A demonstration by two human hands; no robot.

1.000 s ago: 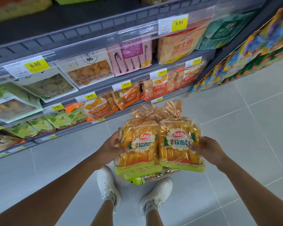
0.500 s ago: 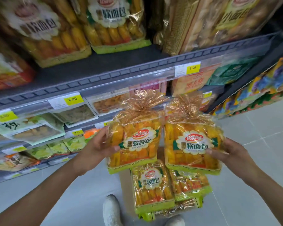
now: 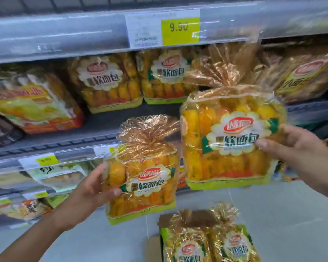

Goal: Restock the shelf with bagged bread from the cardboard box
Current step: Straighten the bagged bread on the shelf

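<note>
Grey metal shelf (image 3: 61, 133) carries two crinkly clear bags of yellow bread rolls (image 3: 104, 82). Below its front edge, the left hand (image 3: 89, 193) grips a matching bread bag (image 3: 140, 178); to the right and higher, level with that shelf, the right hand (image 3: 299, 148) clamps another bag (image 3: 229, 137). Beneath both, a brown cardboard box (image 3: 152, 249) on the floor holds more bags (image 3: 206, 241).

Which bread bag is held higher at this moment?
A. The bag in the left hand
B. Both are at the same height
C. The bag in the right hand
C: the right hand holds its bag up by the shelf, above the left hand's bag.
</note>
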